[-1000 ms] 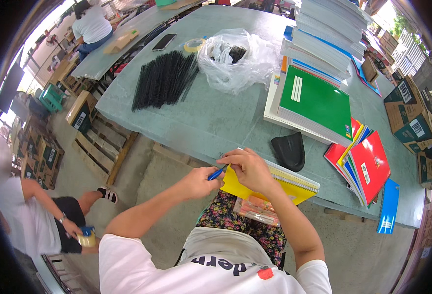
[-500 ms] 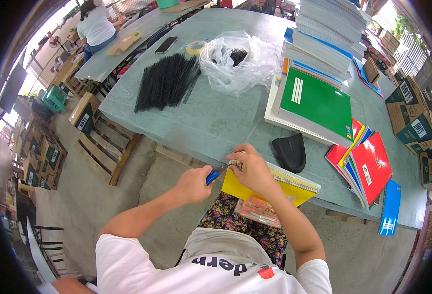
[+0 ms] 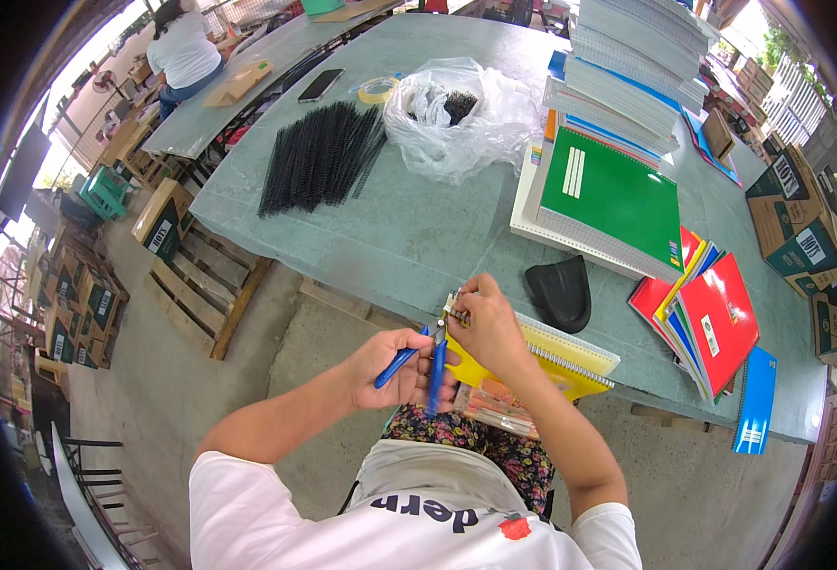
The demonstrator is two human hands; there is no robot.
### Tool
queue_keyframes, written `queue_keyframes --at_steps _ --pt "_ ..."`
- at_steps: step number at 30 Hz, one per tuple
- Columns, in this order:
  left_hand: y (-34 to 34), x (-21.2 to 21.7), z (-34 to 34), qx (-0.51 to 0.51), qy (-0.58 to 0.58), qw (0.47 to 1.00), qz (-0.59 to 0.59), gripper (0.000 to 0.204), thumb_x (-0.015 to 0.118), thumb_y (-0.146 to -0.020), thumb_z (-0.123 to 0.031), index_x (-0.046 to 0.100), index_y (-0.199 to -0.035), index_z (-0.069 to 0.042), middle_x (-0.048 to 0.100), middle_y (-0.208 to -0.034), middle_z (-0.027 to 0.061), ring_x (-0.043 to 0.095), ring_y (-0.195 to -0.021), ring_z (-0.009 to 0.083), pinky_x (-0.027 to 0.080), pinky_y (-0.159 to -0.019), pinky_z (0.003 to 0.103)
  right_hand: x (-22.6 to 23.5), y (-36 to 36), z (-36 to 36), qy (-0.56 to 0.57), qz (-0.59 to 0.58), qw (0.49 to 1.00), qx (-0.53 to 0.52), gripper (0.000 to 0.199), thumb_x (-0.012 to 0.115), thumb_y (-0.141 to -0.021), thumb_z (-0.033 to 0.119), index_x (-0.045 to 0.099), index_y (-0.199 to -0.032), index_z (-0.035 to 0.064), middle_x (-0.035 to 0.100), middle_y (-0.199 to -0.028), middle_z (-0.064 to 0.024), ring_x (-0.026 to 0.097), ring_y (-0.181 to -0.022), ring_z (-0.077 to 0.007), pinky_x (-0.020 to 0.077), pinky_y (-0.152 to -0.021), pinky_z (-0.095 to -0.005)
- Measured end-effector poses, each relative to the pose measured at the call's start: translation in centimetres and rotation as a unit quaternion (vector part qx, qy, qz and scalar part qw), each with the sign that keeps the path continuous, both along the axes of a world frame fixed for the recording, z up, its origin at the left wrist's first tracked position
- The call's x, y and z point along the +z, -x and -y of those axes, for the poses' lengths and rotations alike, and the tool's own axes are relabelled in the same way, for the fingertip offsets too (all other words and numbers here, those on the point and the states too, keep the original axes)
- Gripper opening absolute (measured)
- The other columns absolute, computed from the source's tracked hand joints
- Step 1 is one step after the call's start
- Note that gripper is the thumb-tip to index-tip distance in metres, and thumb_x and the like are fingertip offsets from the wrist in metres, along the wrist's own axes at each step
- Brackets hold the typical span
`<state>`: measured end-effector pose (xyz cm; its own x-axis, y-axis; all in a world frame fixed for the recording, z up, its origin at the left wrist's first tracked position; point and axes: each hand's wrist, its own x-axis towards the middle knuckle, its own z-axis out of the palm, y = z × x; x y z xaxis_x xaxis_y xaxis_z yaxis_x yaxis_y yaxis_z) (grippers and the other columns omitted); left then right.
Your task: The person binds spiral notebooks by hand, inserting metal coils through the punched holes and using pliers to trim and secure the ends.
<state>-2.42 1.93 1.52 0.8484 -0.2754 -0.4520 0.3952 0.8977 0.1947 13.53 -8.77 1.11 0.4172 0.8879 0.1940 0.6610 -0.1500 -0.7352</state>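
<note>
A yellow spiral notebook [image 3: 570,366] sits at the table's near edge, its wire coil along the top side. My right hand [image 3: 490,321] grips the notebook's left end, thumb and fingers pinched at the coil there. Blue-handled pliers [image 3: 436,375] rest in my left hand [image 3: 392,369], their handles spread apart and the jaws at the coil's end beside my right fingertips. Whether the jaws touch the wire is too small to tell. Below the notebook, a clear plastic packet [image 3: 499,408] with orange print lies over my lap.
A black curved pad [image 3: 561,294] lies beyond the notebook. Farther back are black plastic coils [image 3: 319,161], a phone [image 3: 320,85], tape [image 3: 377,90] and a plastic bag [image 3: 466,142]. Right: a green notebook [image 3: 613,195] by tall stacks, red notebooks [image 3: 717,323], a blue notebook [image 3: 753,399].
The pliers' handles have spread apart and swung to point downward. My left hand has loosened and turned its palm up. My right fingers have shifted slightly at the coil's end.
</note>
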Motion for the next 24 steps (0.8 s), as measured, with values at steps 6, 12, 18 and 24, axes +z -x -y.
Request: queue_keyframes --at_steps 6,12,18,24 --pt "-0.6 -1.6 -0.4 -0.081 -0.744 0.664 0.005 0.023 0.057 -0.079 -0.025 0.054 -0.088 -0.004 0.055 -0.073 0.0065 0.053 -0.064 0.0170 0.042 -0.060 0.031 0.0 -0.3 -0.2 0.009 -0.002 1.000 -0.011 0.014 0.064 -0.073 0.008 0.061 -0.078 -0.0050 0.051 -0.098 -0.0156 0.058 -0.082 -0.0337 0.0486 -0.073 -0.0404" --pt "-3.3 1.1 -2.9 0.025 -0.626 0.779 -0.034 0.021 0.062 -0.081 -0.021 0.059 -0.095 -0.005 0.056 -0.071 0.0003 0.050 -0.062 0.0078 0.039 -0.055 0.023 -1.0 -0.1 0.2 -0.013 0.006 0.999 0.049 0.013 0.063 -0.074 0.008 0.060 -0.078 -0.0037 0.051 -0.100 -0.0155 0.058 -0.084 -0.0335 0.0490 -0.072 -0.0403" --pt "-8.4 2.0 -6.9 -0.096 -0.680 0.726 0.026 0.017 0.064 -0.081 -0.021 0.061 -0.088 -0.005 0.057 -0.068 0.0005 0.050 -0.060 0.0069 0.040 -0.053 0.024 -0.5 1.8 1.7 -0.043 0.046 0.998 0.020 0.012 0.066 -0.074 0.010 0.065 -0.082 0.0012 0.054 -0.101 -0.0110 0.060 -0.077 -0.0287 0.0500 -0.071 -0.0369" --pt "-22.0 11.4 -17.1 0.224 -0.803 0.552 -0.010 0.023 0.061 -0.082 -0.029 0.059 -0.083 -0.007 0.055 -0.069 0.0002 0.049 -0.058 0.0087 0.038 -0.051 0.024 -0.5 2.0 2.5 -0.033 0.058 0.998 0.018 0.017 0.061 -0.080 0.016 0.059 -0.077 0.0002 0.052 -0.104 -0.0143 0.060 -0.079 -0.0307 0.0498 -0.069 -0.0394"
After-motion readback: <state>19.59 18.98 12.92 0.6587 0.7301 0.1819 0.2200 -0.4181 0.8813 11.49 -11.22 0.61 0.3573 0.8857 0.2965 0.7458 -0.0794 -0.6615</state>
